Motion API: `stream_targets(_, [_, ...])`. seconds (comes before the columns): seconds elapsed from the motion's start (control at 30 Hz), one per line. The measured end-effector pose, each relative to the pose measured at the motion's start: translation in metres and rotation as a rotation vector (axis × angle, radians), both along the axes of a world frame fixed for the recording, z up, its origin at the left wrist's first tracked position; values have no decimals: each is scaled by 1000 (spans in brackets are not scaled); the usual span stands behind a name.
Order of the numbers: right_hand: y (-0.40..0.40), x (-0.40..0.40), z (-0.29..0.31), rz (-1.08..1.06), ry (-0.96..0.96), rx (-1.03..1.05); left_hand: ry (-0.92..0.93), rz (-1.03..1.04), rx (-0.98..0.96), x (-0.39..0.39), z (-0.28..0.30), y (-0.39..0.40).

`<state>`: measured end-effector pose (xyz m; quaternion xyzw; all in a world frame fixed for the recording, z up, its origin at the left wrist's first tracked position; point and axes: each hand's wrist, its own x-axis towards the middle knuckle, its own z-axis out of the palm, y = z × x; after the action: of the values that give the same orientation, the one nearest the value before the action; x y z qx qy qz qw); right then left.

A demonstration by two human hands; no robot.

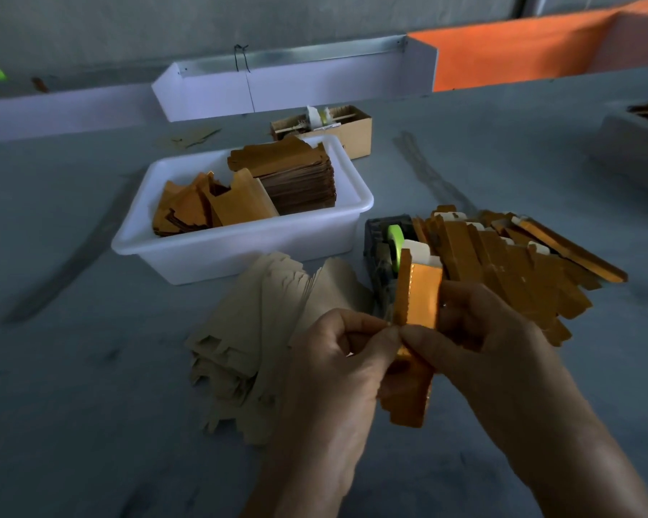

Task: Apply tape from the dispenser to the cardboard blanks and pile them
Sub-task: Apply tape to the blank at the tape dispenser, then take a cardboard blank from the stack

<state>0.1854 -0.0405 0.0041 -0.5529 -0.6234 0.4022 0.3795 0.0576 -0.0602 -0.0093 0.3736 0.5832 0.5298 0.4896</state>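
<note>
Low in the centre of the frame, both hands clamped on one orange cardboard blank (416, 330) held upright: left hand (337, 368) pinching its left edge between thumb and forefinger, right hand (491, 342) curled round its right side. Left of the hands, a fanned pile of pale beige blanks (247, 330) flat on the grey table (72, 405). Just behind the held blank, a dark tape dispenser (380, 241) carrying a green roll (394, 241). Right of it, a loose heap of orange blanks (509, 263). Further up, centre left, a white tub (236, 244) with more orange blanks stacked and leaning inside. Behind the tub, a small cardboard box (356, 132). Along the top, white trays (285, 80) and an orange panel (513, 57).
</note>
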Motion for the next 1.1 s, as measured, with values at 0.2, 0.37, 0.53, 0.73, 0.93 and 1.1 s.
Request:
stream_targets(0.2, [10, 0, -10, -32, 80, 11, 76, -67, 2, -8, 2, 1])
stream_targets(0.37, [43, 23, -9, -329, -251, 341, 1282, 311, -31, -30, -3, 9])
stream_targets(0.53, [78, 42, -14, -479, -553, 297, 1342, 216, -257, -45, -8, 17])
stream_targets(0.73, [59, 39, -20, -511, -548, 310, 1146, 235, -246, -59, -6, 24])
stream_targets(0.93, [40, 36, -21, -468, -498, 355, 1245, 186, -311, -50, -7, 24])
stream_targets(1.1, [30, 30, -15, -441, -426, 422, 1293, 179, -342, -45, -4, 22])
